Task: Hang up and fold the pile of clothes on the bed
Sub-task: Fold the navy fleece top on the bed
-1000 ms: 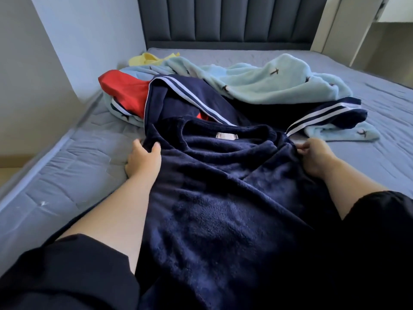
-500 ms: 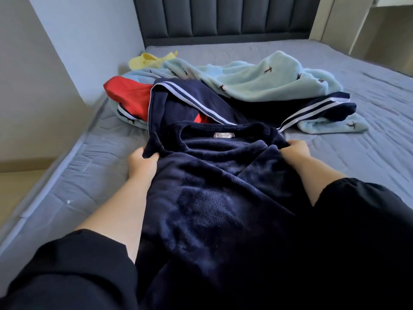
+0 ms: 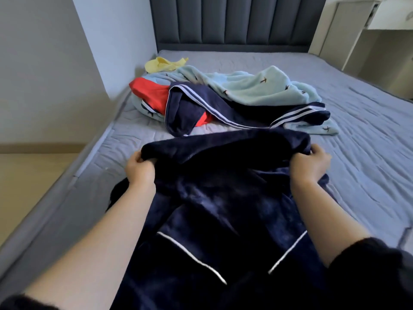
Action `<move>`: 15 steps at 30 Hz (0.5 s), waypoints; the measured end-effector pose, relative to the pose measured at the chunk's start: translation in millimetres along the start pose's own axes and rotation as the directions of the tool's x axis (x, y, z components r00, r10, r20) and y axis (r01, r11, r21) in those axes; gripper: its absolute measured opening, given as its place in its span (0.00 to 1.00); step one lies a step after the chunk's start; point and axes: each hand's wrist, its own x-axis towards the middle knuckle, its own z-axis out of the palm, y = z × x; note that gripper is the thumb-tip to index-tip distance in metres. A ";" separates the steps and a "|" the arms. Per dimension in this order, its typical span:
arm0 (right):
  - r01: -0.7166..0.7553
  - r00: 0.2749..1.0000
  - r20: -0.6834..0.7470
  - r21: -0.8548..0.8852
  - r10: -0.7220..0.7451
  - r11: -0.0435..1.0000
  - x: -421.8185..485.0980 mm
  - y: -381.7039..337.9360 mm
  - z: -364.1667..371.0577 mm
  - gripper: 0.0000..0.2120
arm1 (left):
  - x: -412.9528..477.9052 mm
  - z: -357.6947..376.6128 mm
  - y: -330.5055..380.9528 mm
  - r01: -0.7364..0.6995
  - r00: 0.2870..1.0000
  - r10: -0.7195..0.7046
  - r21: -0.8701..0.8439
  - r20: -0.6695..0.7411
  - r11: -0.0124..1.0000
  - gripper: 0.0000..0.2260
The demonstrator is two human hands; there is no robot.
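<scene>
Garment: navy fleece garment (image 3: 214, 198) on bed (image 3: 368, 135), just in front of pile (image 3: 241, 97) | Hands: left hand (image 3: 139, 168), right hand (image 3: 310, 166) each pinching its folded far edge, well apart | Handling: judged soft, bulky, light, floppy; best held at its corners.

Grey quilted bed (image 3: 368, 139) stretches out ahead, ending at a dark padded headboard (image 3: 234, 21) with vertical channels, way beyond the left hand (image 3: 139, 168). Out to that hand's left there's a plain pale wall (image 3: 44, 74) with a jutting corner and a light tan floor (image 3: 29, 175) beside the bed. Far past the right hand (image 3: 310, 165) there's cream cabinetry (image 3: 330, 30) and a white shelf (image 3: 388, 19). Soft, even daylight.
</scene>
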 end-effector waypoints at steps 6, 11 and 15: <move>-0.445 0.886 0.241 0.201 0.396 0.873 -33.2 34.8 -39.7 0.14 | -26.6 -55.0 -24.6 0.378 0.922 -0.322 -0.314 0.217 0.871 0.11; -0.714 0.686 0.533 0.368 0.494 0.595 -29.7 23.4 -63.0 0.11 | -27.6 -61.7 -19.6 0.614 0.758 -0.495 -0.210 0.425 0.761 0.15; -0.671 0.627 0.648 0.167 0.433 0.722 -46.0 13.6 -62.4 0.05 | -52.9 -49.8 -12.9 0.507 0.777 -0.461 0.007 0.430 0.862 0.04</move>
